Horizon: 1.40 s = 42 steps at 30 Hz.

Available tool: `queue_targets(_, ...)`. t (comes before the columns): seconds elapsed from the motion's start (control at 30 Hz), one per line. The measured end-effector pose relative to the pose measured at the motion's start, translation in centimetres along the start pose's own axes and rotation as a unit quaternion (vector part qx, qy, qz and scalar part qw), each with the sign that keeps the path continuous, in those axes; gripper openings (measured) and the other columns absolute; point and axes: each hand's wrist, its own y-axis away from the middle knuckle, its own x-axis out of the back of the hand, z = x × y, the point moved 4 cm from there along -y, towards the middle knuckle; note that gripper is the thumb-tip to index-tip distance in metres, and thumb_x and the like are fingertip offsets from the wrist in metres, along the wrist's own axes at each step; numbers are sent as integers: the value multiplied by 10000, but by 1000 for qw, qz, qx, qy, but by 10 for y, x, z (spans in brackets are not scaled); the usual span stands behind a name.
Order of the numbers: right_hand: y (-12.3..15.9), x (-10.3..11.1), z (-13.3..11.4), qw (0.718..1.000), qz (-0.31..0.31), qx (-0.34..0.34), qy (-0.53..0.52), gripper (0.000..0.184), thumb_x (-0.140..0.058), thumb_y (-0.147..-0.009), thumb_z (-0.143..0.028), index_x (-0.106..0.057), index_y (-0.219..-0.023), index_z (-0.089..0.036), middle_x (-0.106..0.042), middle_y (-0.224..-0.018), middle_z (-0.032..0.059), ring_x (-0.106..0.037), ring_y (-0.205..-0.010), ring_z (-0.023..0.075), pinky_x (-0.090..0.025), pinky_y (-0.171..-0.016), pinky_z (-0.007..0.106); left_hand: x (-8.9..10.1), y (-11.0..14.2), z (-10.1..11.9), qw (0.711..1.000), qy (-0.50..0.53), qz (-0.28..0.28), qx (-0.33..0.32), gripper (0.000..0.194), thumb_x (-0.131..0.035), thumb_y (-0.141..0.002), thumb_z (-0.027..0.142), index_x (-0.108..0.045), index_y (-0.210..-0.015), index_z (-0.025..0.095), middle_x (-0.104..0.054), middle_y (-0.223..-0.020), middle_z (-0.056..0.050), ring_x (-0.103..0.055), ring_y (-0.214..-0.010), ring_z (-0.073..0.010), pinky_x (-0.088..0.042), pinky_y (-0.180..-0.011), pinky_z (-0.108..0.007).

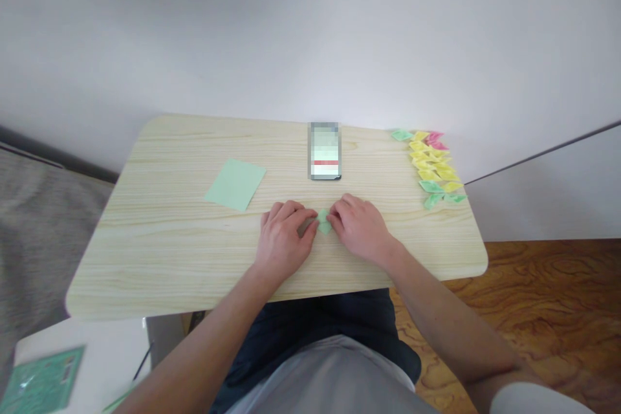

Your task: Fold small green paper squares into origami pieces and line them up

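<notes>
A small folded piece of green paper (pixel 324 222) lies between my two hands near the front middle of the table. My left hand (pixel 286 233) pinches its left edge between thumb and fingertips. On the opposite edge, the fingers of my right hand (pixel 359 226) are closed on the paper too. My fingertips cover both sides of it, so only the middle shows. Left of my hands rests a flat square sheet of green paper (pixel 236 184).
A phone (pixel 325 152) with a blurred screen lies at the table's back edge. Several folded yellow paper pieces (pixel 431 158), with pink and green ones, cluster at the right. The wooden table (pixel 160 246) meets a white wall. A green packet (pixel 43 380) sits lower left.
</notes>
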Motion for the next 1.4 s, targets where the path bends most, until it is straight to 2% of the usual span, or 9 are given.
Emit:
queue_targets(0.13, -3, 2, -1, 1000, -9, 9, 9, 285, -458, -1048, -358, -680, -973, -196, -673, -1012, 93, -648, -917, 248, -448, -780, 369, -1, -2, 1, 1000, 0, 11, 7, 155, -634, -947, 333, -759, -1028, 289, -701, -1014, -43, -589, -1003, -258, -409, -866, -431)
queue_targets(0.27, -3, 2, -2, 1000, -11, -14, 7, 264, -477, -1039, -354, -679, -974, -197, -679, -1016, 96, -656, -914, 249, -451, -759, 368, -2, -4, 2, 1000, -9, 16, 8, 136, -632, -946, 314, -764, -957, 284, -710, -991, -41, -587, -995, -262, -397, -845, -438)
queue_targets(0.57, -3, 0, -7, 999, -5, -53, 6, 225, -500, -1019, -341, -658, -958, -193, -685, -1030, 105, -664, -926, 258, -452, -755, 385, -1, -4, 4, 1000, -18, 3, 5, 138, -605, -960, 310, -738, -984, 283, -718, -1010, -44, -567, -1016, -280, -392, -853, -446)
queue_targets(0.7, -4, 0, -2, 997, 15, -69, -24, 177, -561, -994, -356, -637, -935, -207, -702, -992, 73, -664, -921, 241, -431, -748, 362, -1, -5, 5, 1000, -18, -3, -2, 244, -590, -967, 284, -732, -1155, 351, -706, -1014, -43, -563, -999, -273, -393, -850, -445)
queue_targets(0.8, -4, -1, 7, 994, 35, -70, -82, 150, -624, -964, -370, -616, -975, -221, -711, -925, 26, -653, -844, 200, -400, -695, 319, -1, -4, 4, 1000, -24, -8, -6, 236, -576, -979, 316, -760, -1113, 375, -684, -993, -49, -559, -984, -270, -394, -831, -444)
queue_targets(0.93, -1, -3, 16, 986, 28, -51, -156, 93, -676, -928, -306, -627, -968, -238, -685, -838, -20, -619, -776, 159, -386, -681, 279, -2, -3, 3, 1000, -29, -3, -7, 235, -584, -971, 326, -776, -1100, 363, -667, -1000, -70, -552, -995, -279, -402, -836, -450)
queue_targets(1.07, 2, -2, 17, 984, 42, -32, -168, 26, -657, -927, -245, -667, -950, -240, -674, -861, -10, -606, -804, 161, -403, -719, 279, -2, -4, 2, 999, -35, -7, -10, 233, -590, -965, 329, -783, -1091, 364, -655, -1018, -75, -544, -1010, -283, -407, -842, -450)
queue_targets(1.23, 2, -2, 15, 983, 46, -34, -174, 111, -615, -938, -211, -715, -961, -255, -678, -879, -4, -610, -820, 163, -416, -738, 283, -1, -5, 0, 999, -35, -10, -8, 231, -593, -965, 339, -780, -1091, 384, -651, -1031, -67, -537, -1013, -285, -404, -861, -450)
queue_targets(1.4, 1, -4, 15, 983, 56, -45, -168, 98, -640, -921, -231, -733, -936, -259, -670, -851, -6, -600, -785, 158, -416, -719, 283, 0, -3, 0, 999, -38, 12, -1, 209, -603, -964, 376, -790, -1055, 361, -662, -1027, -67, -549, -1013, -283, -389, -860, -451)
